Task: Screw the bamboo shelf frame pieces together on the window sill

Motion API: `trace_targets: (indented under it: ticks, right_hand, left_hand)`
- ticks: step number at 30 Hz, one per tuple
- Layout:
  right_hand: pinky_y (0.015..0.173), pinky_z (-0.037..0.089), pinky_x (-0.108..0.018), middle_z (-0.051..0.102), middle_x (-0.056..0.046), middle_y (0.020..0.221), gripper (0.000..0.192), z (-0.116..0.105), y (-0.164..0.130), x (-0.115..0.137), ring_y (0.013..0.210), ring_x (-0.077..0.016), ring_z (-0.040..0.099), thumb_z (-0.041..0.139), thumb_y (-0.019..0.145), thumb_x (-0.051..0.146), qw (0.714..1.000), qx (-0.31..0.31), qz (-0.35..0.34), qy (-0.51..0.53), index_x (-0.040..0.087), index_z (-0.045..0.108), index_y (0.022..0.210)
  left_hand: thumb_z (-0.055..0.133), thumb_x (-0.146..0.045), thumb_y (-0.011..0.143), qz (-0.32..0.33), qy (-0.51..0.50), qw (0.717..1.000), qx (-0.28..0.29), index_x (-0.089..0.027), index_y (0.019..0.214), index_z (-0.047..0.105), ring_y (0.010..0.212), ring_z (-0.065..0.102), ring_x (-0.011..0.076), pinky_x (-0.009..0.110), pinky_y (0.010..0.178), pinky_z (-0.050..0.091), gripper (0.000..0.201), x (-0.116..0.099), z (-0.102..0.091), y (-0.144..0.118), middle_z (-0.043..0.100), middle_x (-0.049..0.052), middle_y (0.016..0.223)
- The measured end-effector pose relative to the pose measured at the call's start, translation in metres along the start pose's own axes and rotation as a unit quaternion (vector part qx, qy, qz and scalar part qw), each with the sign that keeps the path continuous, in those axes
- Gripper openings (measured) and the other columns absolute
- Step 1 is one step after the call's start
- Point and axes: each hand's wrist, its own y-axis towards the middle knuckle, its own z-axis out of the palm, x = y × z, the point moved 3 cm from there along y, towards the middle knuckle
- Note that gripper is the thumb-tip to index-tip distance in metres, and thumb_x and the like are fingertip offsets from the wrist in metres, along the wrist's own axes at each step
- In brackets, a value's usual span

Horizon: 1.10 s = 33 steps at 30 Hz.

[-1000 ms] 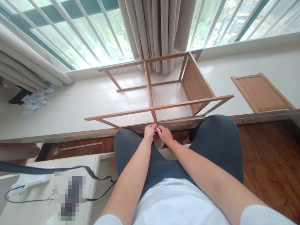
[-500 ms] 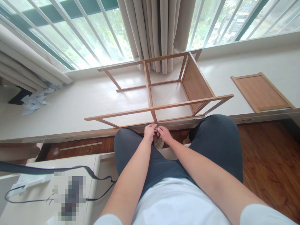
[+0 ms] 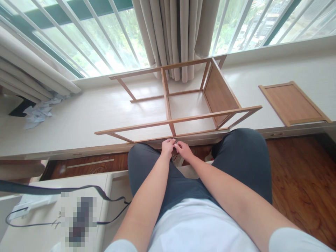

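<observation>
My left hand (image 3: 168, 147) and my right hand (image 3: 183, 149) meet between my knees, just below the front edge of the window ledge. The fingers of both are closed in a pinch, fingertips together. Whatever small thing they pinch is too small and hidden to name. Right beyond them a wooden shelf frame (image 3: 168, 101) lies on its side on the ledge. A brown panel (image 3: 220, 91) is fitted between its rails toward the right. My hands are close to the frame's middle crosspiece and apart from it.
A loose wooden panel (image 3: 295, 104) lies on the white ledge (image 3: 76, 120) at the right. Crumpled paper (image 3: 39, 113) is at the far left. A black strap (image 3: 86, 188) and small sticks (image 3: 55, 222) lie on a white table (image 3: 36, 236) at the lower left, beside a blurred-out object.
My right hand's fingers have shifted very slightly up and left against my left fingertips. The shelf frame and the loose panel stay where they were.
</observation>
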Motion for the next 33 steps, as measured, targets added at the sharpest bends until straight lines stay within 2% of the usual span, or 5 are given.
trace_targets:
  ticks: [6,15,33]
  right_hand:
    - [0.064,0.039,-0.024,0.063,0.002,0.069,0.026,-0.004,-0.002,0.01,0.063,-0.0148,0.055,0.053,0.089,0.044,0.995,-0.014,-0.024,-0.099,0.022,0.056,0.076]
    - [0.062,0.036,-0.024,0.068,0.0,0.076,0.015,-0.004,-0.001,0.017,0.068,-0.017,0.06,0.059,0.088,0.036,0.981,-0.03,-0.017,-0.192,0.023,0.061,0.08]
    - [0.06,0.033,-0.025,0.07,-0.001,0.079,0.017,-0.002,-0.003,0.023,0.071,-0.0179,0.062,0.057,0.091,0.037,0.972,-0.035,-0.019,-0.23,0.023,0.062,0.081]
  left_hand:
    - [0.079,-0.037,0.068,-0.003,-0.011,1.0,0.017,-0.012,0.081,0.071,0.052,0.049,0.0091,0.021,0.047,0.029,0.029,0.002,0.001,0.0,0.062,0.003,0.067]
    - [0.079,-0.039,0.068,-0.006,-0.026,0.999,0.025,-0.011,0.082,0.071,0.051,0.051,0.0096,0.022,0.047,0.031,0.033,0.004,0.001,0.002,0.062,0.003,0.065]
    - [0.082,-0.04,0.067,-0.003,-0.03,0.999,0.02,-0.01,0.08,0.071,0.049,0.05,0.0088,0.021,0.047,0.032,0.034,0.003,-0.001,0.005,0.061,0.003,0.063]
